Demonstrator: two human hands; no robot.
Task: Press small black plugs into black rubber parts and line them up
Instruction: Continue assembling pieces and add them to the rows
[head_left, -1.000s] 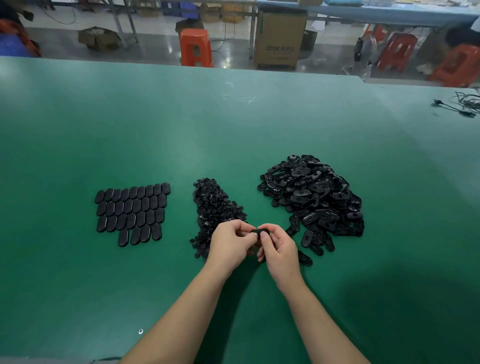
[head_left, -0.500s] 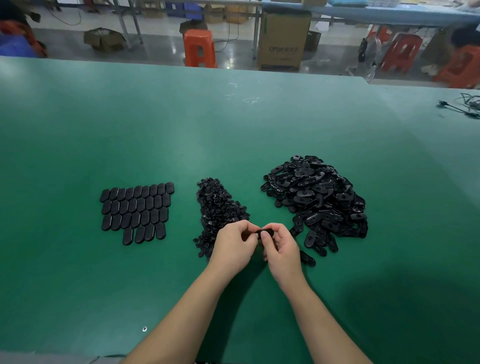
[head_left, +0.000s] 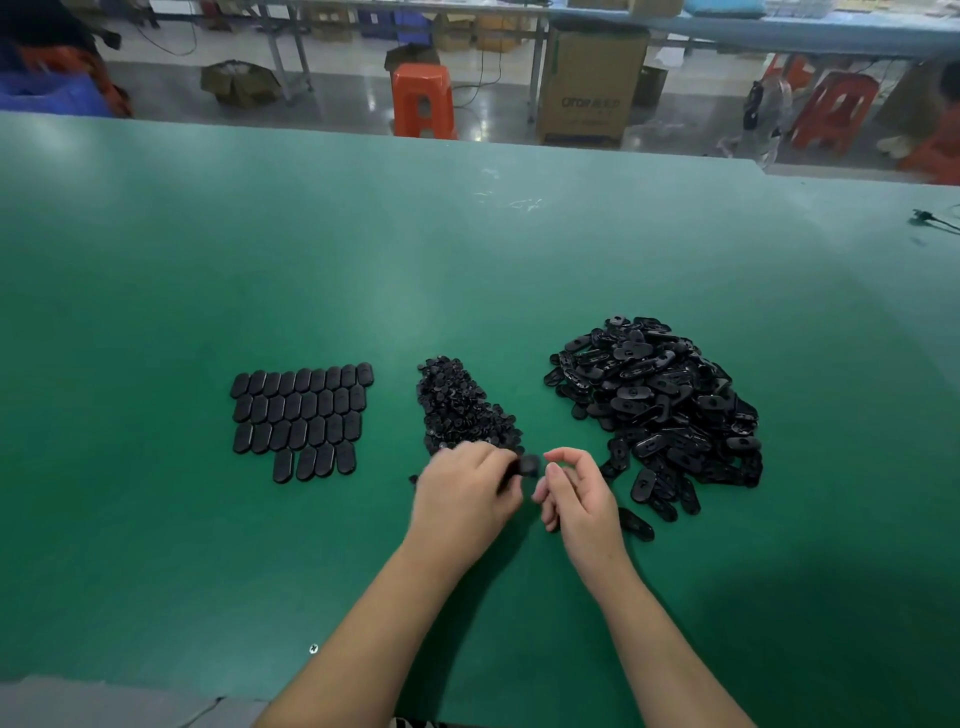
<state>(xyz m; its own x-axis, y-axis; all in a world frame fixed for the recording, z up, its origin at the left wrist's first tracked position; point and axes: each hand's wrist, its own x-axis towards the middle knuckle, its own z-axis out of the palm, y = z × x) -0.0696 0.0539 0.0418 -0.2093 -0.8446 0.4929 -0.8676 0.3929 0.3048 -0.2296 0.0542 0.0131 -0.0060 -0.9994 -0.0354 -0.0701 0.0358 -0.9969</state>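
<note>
I see my left hand (head_left: 465, 491) pinching 1 black rubber part (head_left: 525, 464) just above the green table (head_left: 467, 270), its end poking out toward 3 o'clock. My right hand (head_left: 579, 491) sits just beside it at 3 o'clock, fingers loosely curled and thumb and forefinger parted, holding nothing I can make out. The pile of small plugs (head_left: 460, 408) lies at 12 o'clock from the left hand, touching its knuckles in this view. The heap of loose rubber parts (head_left: 660, 400) spreads at 1 o'clock from the right hand. The finished parts (head_left: 301, 418) lie in 4 tidy rows at 9 o'clock, well apart from both hands.
</note>
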